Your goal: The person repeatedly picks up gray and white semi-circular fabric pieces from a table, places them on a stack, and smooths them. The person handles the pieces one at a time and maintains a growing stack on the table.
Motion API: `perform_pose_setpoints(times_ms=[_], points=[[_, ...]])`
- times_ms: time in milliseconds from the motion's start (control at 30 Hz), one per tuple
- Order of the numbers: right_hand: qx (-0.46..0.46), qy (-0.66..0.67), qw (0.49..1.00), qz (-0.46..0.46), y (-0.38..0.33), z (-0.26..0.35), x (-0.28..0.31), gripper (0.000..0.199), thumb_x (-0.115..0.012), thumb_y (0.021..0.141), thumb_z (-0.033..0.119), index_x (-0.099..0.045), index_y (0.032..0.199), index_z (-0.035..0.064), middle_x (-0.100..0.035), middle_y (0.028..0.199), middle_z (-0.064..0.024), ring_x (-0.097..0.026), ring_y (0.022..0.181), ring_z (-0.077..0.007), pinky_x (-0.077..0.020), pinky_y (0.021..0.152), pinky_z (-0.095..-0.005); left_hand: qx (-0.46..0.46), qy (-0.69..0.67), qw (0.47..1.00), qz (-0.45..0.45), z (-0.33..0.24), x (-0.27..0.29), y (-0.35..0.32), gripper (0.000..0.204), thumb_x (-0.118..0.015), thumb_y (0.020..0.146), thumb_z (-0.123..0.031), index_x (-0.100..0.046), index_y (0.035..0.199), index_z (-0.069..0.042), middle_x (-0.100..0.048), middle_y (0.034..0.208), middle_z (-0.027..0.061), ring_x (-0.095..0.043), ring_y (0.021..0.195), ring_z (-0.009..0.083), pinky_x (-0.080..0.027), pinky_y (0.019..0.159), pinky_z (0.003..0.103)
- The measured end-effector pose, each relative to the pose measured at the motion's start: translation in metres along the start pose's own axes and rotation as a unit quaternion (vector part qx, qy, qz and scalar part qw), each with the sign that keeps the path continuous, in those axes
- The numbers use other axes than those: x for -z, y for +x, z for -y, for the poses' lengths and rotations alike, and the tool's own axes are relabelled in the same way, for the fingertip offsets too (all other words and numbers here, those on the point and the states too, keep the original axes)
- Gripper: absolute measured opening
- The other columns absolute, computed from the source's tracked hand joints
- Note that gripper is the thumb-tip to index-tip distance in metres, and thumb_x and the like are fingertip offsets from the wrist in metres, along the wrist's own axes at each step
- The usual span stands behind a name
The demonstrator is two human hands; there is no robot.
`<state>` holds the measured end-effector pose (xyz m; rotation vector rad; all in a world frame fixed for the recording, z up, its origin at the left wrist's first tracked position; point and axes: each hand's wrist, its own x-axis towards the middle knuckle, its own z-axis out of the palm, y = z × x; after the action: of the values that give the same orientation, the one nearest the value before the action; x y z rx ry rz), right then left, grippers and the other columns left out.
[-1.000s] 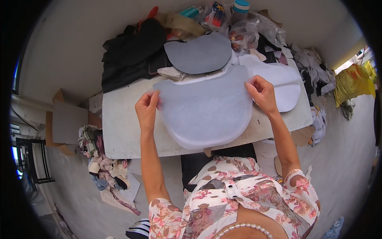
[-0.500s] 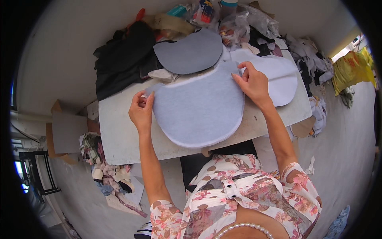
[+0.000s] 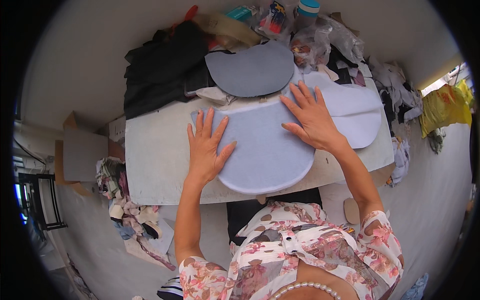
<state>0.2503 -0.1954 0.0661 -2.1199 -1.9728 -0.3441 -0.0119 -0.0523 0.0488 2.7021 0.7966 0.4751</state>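
Note:
A pale blue-grey fabric piece (image 3: 265,150), rounded along its near edge, lies on the table over white layers that show at its rim. My left hand (image 3: 206,145) rests on its left side, fingers stretched out and spread. Flat on the upper right part lies my right hand (image 3: 312,117), its fingers also spread. Neither hand grips anything. Just beyond the piece is a darker grey panel (image 3: 252,70) with a similar curved outline. White sheets (image 3: 352,117) of a rounded shape lie right of my right hand.
Black cloth (image 3: 165,70) is heaped at the table's back left. Clear plastic bags (image 3: 312,45) and a blue-lidded container (image 3: 307,12) stand at the back. Fabric scraps (image 3: 137,215) hang by the table's left edge. A yellow bag (image 3: 445,110) is at the far right.
Both hands have let go of the fabric piece's upper corners and now lie flat on it with spread fingers. The piece rests smoothly on the table.

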Motion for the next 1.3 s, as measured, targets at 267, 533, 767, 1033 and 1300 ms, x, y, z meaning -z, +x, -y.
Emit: perform_pose_setpoints(times_ms=[267,533,767,1033,1300], points=[[-0.035,0.273,0.960,0.046,0.193,0.023,-0.055,0.023,-0.072,0.075,0.025,-0.067,0.084,0.0048,-0.067,0.078,-0.0116,-0.064,0.076,-0.0291,-0.0488,0.067,-0.0387,0.042,-0.130,0.980,-0.145,0.027,0.033,0.018,0.045,-0.053,0.092,-0.041,-0.059,0.125,-0.010,-0.043,0.141,0.0132,-0.026,0.139,0.0344,-0.015,0.111,0.052],[-0.022,0.182,0.983,0.014,0.262,0.007,-0.153,0.018,-0.068,0.075,0.024,-0.068,0.077,0.0057,-0.067,0.074,-0.0131,-0.064,0.074,-0.0315,-0.0489,0.067,-0.0420,0.093,-0.253,0.930,-0.249,0.061,0.029,0.056,0.019,-0.066,0.087,-0.019,-0.069,0.099,-0.005,-0.068,0.107,0.0090,-0.052,0.121,0.0284,-0.039,0.099,0.038],[-0.001,0.223,0.973,0.051,0.262,-0.003,-0.135,0.014,-0.060,0.080,0.017,-0.069,0.083,0.0068,-0.067,0.077,-0.0118,-0.064,0.077,-0.0312,-0.0490,0.069,-0.0417,0.212,-0.441,0.850,-0.197,0.096,0.010,0.115,0.026,-0.061,0.090,-0.025,-0.069,0.099,-0.002,-0.069,0.086,0.0038,-0.062,0.078,0.0088,-0.046,0.068,0.023],[0.108,0.127,0.986,-0.019,0.231,0.008,-0.083,0.017,-0.060,0.081,0.017,-0.070,0.093,0.0117,-0.068,0.086,-0.0094,-0.063,0.081,-0.0333,-0.0489,0.072,-0.0448,0.396,-0.480,0.782,-0.028,0.079,-0.005,0.194,0.039,-0.067,0.083,-0.038,-0.069,0.100,-0.003,-0.066,0.077,0.0036,-0.054,0.062,0.0128,-0.040,0.054,0.024],[0.061,0.538,0.841,-0.005,0.229,-0.021,-0.029,0.046,-0.057,0.072,0.016,-0.059,0.117,0.0048,-0.061,0.115,-0.0116,-0.056,0.110,-0.0235,-0.0421,0.096,-0.0337,0.044,-0.280,0.933,-0.221,0.041,0.015,0.189,0.018,-0.065,0.086,-0.012,-0.070,0.100,-0.003,-0.070,0.083,0.0057,-0.059,0.072,0.0072,-0.047,0.065,0.023]])
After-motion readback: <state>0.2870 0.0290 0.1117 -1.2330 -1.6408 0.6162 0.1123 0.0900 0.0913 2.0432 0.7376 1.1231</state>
